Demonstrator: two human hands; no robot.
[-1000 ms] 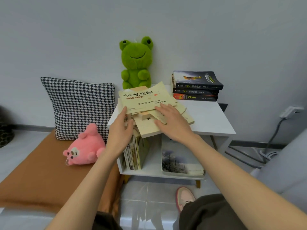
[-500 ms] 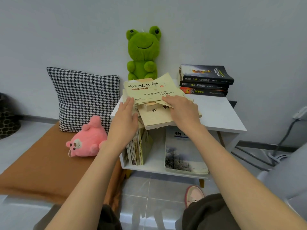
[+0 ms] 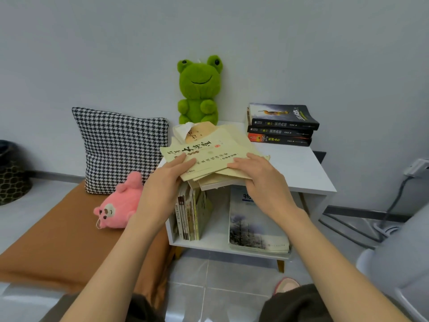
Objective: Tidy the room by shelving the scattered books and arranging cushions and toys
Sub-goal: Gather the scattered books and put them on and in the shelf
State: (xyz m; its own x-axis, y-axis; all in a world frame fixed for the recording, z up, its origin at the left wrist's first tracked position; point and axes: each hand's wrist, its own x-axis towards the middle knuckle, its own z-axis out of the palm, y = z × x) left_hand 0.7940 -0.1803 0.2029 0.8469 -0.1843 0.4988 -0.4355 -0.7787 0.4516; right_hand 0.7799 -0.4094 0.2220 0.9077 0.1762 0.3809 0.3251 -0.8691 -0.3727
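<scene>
Head view: gripping the pile of cream books at the front of the white surface, with left hand fingers curled round its left end and right hand fingers round its right; just before the green frog

Both hands are at the pile of books, but the underside of my left hand and right hand is out of sight. I can't count the books beneath the top booklet. Behind the grip, the pile hides the frog's feet. Below it, my right hand covers part of the big book's title. Far left of the grip, the picture's edge cuts off the basket.
</scene>
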